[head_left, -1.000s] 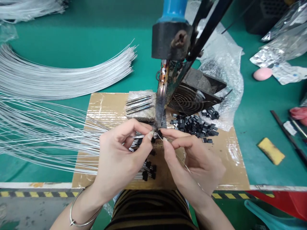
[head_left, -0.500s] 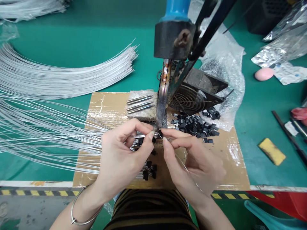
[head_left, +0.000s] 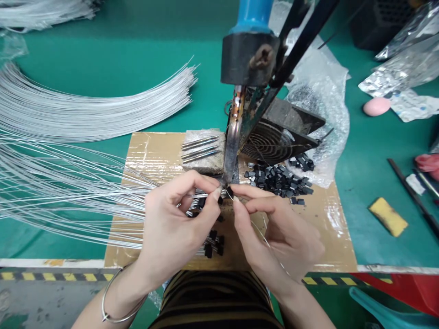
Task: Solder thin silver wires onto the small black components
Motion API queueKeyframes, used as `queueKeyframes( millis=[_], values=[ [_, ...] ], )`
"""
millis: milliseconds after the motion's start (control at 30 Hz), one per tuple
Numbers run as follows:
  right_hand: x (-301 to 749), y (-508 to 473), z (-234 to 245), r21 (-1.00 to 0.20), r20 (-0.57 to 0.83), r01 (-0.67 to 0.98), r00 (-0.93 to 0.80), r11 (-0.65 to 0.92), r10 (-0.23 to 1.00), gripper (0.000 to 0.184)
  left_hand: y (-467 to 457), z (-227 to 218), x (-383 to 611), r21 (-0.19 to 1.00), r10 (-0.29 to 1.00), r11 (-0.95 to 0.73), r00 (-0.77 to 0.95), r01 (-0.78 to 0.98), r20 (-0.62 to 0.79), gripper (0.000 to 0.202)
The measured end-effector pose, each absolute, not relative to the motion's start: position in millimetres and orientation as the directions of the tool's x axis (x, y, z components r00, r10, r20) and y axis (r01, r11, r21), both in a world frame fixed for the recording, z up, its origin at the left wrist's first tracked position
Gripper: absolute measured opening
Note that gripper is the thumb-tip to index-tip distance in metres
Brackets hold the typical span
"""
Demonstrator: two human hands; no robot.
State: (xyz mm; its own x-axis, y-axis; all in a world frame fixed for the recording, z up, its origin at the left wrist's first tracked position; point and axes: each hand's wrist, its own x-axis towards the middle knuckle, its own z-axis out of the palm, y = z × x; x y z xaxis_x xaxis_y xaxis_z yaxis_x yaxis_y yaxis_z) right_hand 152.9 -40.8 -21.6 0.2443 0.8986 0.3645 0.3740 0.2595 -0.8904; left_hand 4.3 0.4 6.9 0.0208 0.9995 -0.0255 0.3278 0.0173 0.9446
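Observation:
My left hand [head_left: 174, 224] pinches the end of a thin silver wire [head_left: 85, 201] just under the tip of a soldering iron [head_left: 232, 146] that hangs point down from a blue and black holder [head_left: 248, 50]. My right hand [head_left: 274, 233] pinches a fine strand of solder wire [head_left: 260, 233] and holds its end at the same tip. A small black component [head_left: 229, 191] sits between the fingertips of both hands. Below my left hand lie wires with black components [head_left: 212, 244] on their ends.
A pile of small black components [head_left: 279, 179] lies on the taped cardboard pad [head_left: 154, 155]. A black fan [head_left: 274, 137] on bubble wrap stands behind it. Bundles of silver wire [head_left: 85, 107] fan out at the left. A yellow sponge [head_left: 388, 216] and pink egg shape [head_left: 376, 106] lie at the right.

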Motion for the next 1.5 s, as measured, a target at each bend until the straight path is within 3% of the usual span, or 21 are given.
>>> queueKeyframes(
  millis=[967,1100,1267,1367,1500],
  values=[
    [154,-42,-23,-0.901,0.328,0.367,0.224,0.232,0.918,0.022,0,2,2,0.929,0.997,0.04,0.04,0.367,-0.059,0.011],
    [168,-45,-26,-0.947,0.235,0.291,0.34,0.136,0.911,0.015,-2,2,-7,0.839,0.99,-0.12,0.129,0.531,0.06,0.012],
    [205,-48,-32,-0.96,0.195,0.279,0.574,0.035,0.795,0.017,1,-1,-26,0.597,0.857,-0.505,0.446,0.623,0.259,0.019],
    [227,-52,-40,-0.965,0.176,0.261,0.663,-0.004,0.727,0.019,0,-8,-36,0.579,0.853,-0.51,0.461,0.636,0.246,0.019],
    [246,-56,-51,-0.957,0.146,0.275,0.729,-0.091,0.669,0.021,-7,-20,-43,0.67,0.903,-0.422,0.35,0.611,0.25,0.026]
  ],
)
